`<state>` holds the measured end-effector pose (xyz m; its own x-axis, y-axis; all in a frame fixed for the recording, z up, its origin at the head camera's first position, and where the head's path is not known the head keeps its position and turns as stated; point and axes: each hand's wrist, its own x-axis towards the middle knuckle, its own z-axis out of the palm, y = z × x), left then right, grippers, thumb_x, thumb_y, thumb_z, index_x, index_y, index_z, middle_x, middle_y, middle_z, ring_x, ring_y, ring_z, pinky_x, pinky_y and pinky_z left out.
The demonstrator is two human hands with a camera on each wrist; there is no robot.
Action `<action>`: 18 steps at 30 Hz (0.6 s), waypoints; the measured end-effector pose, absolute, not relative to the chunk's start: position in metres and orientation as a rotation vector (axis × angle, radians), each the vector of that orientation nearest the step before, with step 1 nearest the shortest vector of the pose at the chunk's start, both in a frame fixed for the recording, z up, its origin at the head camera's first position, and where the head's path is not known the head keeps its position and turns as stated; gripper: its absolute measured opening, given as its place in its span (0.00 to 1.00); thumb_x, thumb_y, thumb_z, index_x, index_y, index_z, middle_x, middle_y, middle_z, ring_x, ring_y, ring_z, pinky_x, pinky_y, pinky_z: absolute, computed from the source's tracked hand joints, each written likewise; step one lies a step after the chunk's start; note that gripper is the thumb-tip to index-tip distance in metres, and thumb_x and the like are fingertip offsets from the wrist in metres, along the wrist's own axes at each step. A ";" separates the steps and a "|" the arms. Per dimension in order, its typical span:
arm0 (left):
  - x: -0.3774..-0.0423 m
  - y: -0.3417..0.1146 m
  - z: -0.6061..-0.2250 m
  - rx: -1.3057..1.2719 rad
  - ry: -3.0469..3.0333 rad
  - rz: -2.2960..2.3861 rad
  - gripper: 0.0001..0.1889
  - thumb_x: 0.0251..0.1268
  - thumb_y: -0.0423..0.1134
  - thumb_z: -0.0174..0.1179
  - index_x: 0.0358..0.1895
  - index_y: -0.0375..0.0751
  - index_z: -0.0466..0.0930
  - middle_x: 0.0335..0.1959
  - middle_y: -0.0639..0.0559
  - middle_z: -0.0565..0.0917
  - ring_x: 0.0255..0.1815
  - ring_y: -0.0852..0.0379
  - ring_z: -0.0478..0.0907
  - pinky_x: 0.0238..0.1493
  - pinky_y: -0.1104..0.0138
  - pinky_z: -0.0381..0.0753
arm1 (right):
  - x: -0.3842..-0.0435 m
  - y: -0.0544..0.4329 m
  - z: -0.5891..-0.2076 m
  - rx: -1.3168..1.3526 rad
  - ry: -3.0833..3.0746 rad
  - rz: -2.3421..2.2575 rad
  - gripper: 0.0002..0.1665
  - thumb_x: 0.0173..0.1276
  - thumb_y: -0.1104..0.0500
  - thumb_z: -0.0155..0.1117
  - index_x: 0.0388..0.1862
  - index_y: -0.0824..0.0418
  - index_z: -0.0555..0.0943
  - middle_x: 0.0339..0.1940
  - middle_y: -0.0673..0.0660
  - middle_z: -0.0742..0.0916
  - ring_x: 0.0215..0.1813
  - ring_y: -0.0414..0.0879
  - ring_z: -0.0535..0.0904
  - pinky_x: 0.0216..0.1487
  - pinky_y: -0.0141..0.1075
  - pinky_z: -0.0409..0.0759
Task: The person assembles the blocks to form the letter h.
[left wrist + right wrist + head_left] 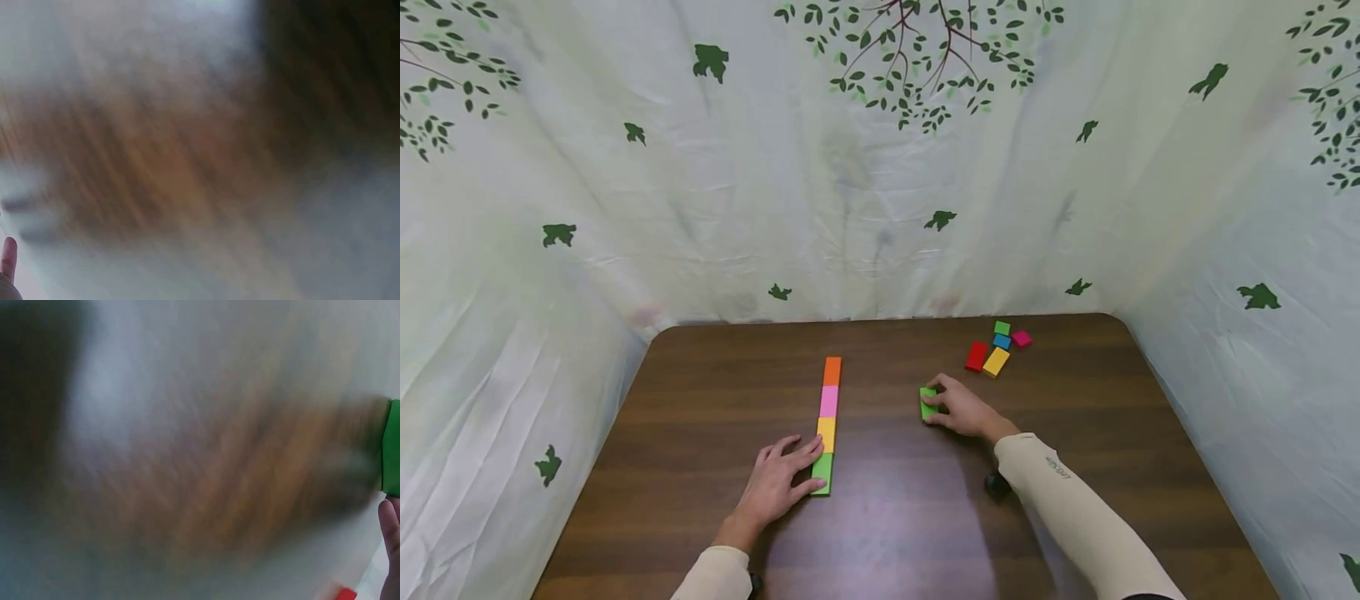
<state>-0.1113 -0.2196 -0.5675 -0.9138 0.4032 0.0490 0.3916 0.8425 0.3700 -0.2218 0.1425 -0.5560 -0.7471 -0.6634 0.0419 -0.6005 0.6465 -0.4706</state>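
Clearly, the right hand (964, 410) pinched a green block (928, 409) well right of the block row (829, 402), long axes roughly parallel (the left hand (778, 477), fingers spread, touched the row's near end).

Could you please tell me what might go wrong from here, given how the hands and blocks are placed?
The left hand rests at the near end of the row of four blocks, so a small push might skew it. The right hand pinches a green block by its fingertips, so it could slip. The red block lies close to that hand and might get knocked.
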 end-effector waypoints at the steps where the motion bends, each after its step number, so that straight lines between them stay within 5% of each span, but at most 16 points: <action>1: -0.111 -0.219 -0.568 0.645 2.989 0.588 0.34 0.55 0.56 0.66 0.65 0.46 0.74 0.67 0.55 0.73 0.66 0.40 0.65 0.60 0.44 0.61 | -0.220 0.141 -0.556 -1.072 2.721 -0.706 0.27 0.63 0.53 0.69 0.58 0.66 0.79 0.57 0.63 0.75 0.56 0.55 0.74 0.56 0.45 0.74; 18: -0.111 -0.219 -0.568 0.626 2.992 0.582 0.34 0.56 0.57 0.66 0.65 0.47 0.73 0.67 0.55 0.72 0.66 0.40 0.65 0.60 0.44 0.61 | -0.187 0.117 -0.556 -1.158 2.654 -0.722 0.28 0.61 0.50 0.72 0.56 0.62 0.82 0.53 0.57 0.76 0.53 0.50 0.74 0.55 0.41 0.74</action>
<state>-0.1106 -0.2188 -0.5685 -0.9187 0.3923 0.0463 0.3810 0.8493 0.3654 -0.1867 0.1175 -0.5564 -0.6884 -0.7238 0.0470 -0.6478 0.5843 -0.4889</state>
